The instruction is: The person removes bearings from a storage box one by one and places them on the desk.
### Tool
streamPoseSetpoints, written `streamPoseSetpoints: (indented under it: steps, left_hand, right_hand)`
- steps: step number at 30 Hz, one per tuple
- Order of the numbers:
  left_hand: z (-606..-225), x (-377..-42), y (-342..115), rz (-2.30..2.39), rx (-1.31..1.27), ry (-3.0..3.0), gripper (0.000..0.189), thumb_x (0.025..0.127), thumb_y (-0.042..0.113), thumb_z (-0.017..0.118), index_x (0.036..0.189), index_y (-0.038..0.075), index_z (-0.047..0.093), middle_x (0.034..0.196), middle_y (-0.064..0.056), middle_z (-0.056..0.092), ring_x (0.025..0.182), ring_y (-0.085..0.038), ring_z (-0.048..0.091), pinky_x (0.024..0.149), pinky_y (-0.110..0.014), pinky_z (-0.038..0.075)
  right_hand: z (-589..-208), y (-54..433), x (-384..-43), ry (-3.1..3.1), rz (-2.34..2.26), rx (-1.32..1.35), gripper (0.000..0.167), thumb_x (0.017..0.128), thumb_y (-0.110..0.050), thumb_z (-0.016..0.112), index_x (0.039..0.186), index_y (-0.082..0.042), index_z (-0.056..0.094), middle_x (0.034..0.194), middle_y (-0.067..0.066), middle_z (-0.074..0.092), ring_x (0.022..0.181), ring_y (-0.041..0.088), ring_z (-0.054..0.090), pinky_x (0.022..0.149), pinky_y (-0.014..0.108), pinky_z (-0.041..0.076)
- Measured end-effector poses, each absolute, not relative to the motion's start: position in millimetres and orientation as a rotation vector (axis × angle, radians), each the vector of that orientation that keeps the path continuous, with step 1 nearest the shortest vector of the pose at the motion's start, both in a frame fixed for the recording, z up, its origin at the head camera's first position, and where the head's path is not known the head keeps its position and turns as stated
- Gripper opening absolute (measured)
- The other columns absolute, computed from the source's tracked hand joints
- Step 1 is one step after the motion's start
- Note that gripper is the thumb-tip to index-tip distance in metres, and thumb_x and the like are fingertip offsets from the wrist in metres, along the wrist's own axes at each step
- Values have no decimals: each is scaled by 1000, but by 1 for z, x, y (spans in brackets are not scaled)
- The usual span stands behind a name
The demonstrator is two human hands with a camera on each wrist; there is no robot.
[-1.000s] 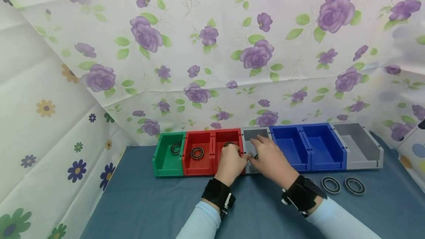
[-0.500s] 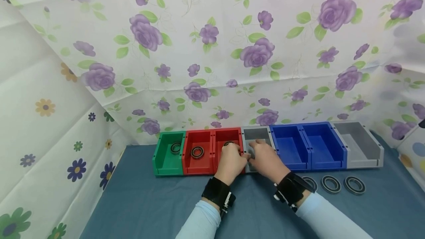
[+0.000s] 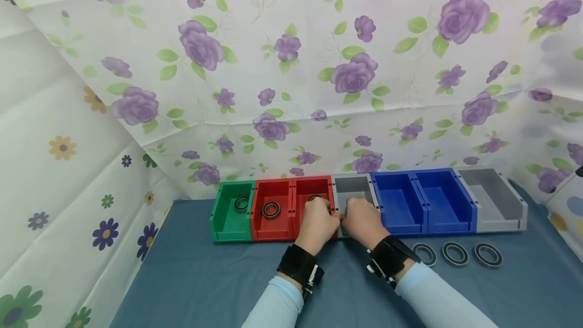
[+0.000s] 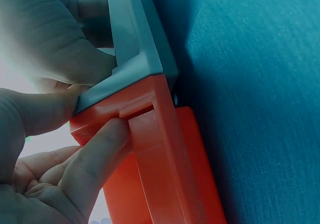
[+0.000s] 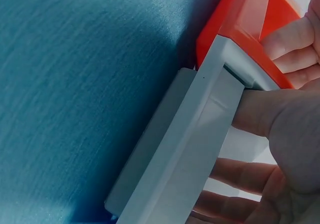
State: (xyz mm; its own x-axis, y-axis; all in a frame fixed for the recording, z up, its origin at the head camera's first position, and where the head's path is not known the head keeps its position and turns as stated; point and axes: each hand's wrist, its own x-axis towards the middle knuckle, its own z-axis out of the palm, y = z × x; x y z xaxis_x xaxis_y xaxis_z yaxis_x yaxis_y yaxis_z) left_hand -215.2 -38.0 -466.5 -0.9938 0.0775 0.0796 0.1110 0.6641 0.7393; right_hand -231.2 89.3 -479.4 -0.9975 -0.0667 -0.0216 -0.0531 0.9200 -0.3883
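Observation:
My left hand (image 3: 316,221) reaches into the right-hand red bin (image 3: 311,184). Its fingers (image 4: 97,156) are inside the red bin and its thumb lies on the grey side, pinching the adjoining side walls between them. A bearing (image 3: 313,197) shows partly behind this hand. My right hand (image 3: 363,220) is down inside the small grey bin (image 3: 352,183). In the right wrist view its thumb (image 5: 255,111) is by the side wall and its fingers (image 5: 245,174) are spread from it. The front wall hides these fingertips, so I cannot tell what they hold.
A green bin (image 3: 230,186) and another red bin (image 3: 272,183), each with one bearing, stand left. Two blue bins (image 3: 403,228) and a larger grey bin (image 3: 501,226) continue the row right. Bearings (image 3: 444,254) lie before them on the blue cloth (image 3: 191,277).
My right hand has moved left and lower into the small grey bin, and its fingers now look more bent in the head view. The left hand has stayed in place.

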Motion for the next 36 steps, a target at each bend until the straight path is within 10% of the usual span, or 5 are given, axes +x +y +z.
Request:
streamPoseSetpoints:
  steps: [10, 36]
  left_hand:
    - [-466, -216, -38, -1263, -159, -2824, 36, 81, 20, 70, 55, 9, 49, 47, -2, 37, 38, -17, 45, 36, -24, 29]
    - [-465, -215, -36, -1240, -112, -2856, 35, 81, 21, 71, 55, 10, 51, 48, 0, 36, 39, -15, 42, 37, -25, 27]
  right_hand:
    - [-479, 89, -234, 3014, -645, -34, 21, 76, -12, 63, 57, -11, 54, 55, 2, 48, 47, 18, 47, 42, 29, 36]
    - [-480, 96, -233, 3166, -713, -236, 12, 74, -14, 72, 73, -11, 61, 64, 2, 54, 57, 17, 49, 50, 29, 37]
